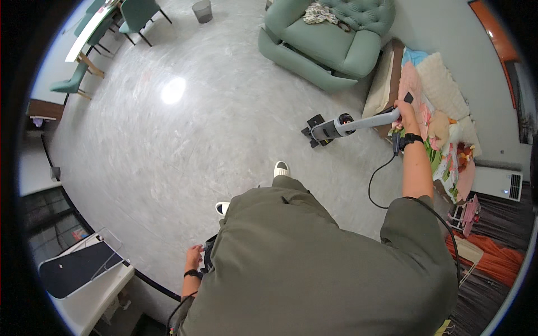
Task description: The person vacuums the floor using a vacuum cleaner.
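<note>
My right hand is wrapped round the handle of a grey and black upright floor cleaner, held out to my right. The cleaner leans over, its dark head flat on the grey floor in front of the armchair. Low at my left side hangs my left hand, its fingers loosely apart and nothing visible in them. It is beside a black item at my hip, partly hidden by my shirt. Both wrists wear black bands, and a black cable loops down from the right one.
A green recliner with a patterned cloth stands ahead. At right, a bed holds pillows and soft toys, with a white heater nearby. Green chairs, a table and a bin are far left; a white counter is near left.
</note>
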{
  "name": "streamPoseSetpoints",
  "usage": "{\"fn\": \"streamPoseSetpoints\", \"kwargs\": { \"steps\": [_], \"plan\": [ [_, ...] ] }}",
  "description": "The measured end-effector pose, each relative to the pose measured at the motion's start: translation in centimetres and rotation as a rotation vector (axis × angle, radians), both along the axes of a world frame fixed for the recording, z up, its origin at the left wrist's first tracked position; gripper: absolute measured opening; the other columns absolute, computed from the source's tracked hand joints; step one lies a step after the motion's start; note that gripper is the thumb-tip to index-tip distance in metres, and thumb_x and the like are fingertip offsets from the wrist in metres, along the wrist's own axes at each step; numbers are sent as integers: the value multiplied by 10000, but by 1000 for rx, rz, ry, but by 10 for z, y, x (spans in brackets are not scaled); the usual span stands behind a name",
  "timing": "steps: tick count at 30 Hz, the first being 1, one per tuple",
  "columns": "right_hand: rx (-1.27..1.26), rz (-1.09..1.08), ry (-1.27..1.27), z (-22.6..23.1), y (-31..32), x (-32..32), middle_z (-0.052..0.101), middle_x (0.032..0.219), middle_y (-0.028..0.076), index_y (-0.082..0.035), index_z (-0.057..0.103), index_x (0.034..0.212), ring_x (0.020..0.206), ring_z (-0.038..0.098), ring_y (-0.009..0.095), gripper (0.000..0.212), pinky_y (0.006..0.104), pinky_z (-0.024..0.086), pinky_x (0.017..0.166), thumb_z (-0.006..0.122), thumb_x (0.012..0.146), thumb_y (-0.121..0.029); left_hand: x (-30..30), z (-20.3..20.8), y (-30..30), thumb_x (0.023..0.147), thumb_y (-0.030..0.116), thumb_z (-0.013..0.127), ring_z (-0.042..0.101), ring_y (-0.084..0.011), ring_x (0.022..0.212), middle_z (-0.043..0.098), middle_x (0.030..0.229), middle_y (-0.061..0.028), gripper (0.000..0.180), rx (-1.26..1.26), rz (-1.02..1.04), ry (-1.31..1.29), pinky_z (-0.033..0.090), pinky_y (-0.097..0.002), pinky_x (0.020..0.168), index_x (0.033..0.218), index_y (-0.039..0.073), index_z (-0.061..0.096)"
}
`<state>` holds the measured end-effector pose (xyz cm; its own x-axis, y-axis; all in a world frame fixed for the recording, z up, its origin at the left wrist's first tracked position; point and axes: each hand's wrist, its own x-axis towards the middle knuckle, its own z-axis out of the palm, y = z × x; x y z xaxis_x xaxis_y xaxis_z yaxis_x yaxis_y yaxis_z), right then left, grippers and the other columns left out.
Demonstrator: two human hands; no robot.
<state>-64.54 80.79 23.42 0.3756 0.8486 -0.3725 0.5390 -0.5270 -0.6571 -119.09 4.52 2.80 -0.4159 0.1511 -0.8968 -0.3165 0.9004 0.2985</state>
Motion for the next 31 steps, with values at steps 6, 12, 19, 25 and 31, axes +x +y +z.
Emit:
{"fn": "streamPoseSetpoints", "kwargs": {
  "steps": [6,12,19,25,31],
  "plan": [
    [5,21,7,-14,-118,-130,568,778,150,23,562,832,653,568,271,251,401,483,491,545,696,-186,3,-120,-249,780,204,581,569,-189,720,613,851,-77,359,114,265,-150,453,-324,646,1059,-21,562],
    [-4,-86,148,-60,-254,-203,573,818,174,36,561,849,717,590,310,212,442,499,509,553,701,-114,-30,-20,-244,785,211,548,497,-137,557,621,838,-90,302,-27,166,-86,394,-297,486,1003,1,551],
    [-277,-84,331,-181,-389,-345,525,901,152,-2,503,936,810,555,313,236,501,501,646,574,726,-82,-114,-19,-331,828,212,488,337,-86,331,652,803,-109,232,83,554,-16,261,-228,316,944,22,551],
    [-531,299,522,-195,-454,-437,522,982,146,-29,478,982,912,545,294,221,423,492,777,444,811,-165,-155,0,-364,838,251,506,352,-72,387,657,804,-55,263,121,594,74,284,-236,348,928,17,584],
    [-519,1789,-504,-193,-398,-605,583,833,133,-48,543,914,634,575,247,229,373,493,454,541,747,-206,-149,-1,-439,799,170,478,387,-96,397,658,763,-61,220,-9,921,170,303,-261,352,896,16,602]
  ]
}}
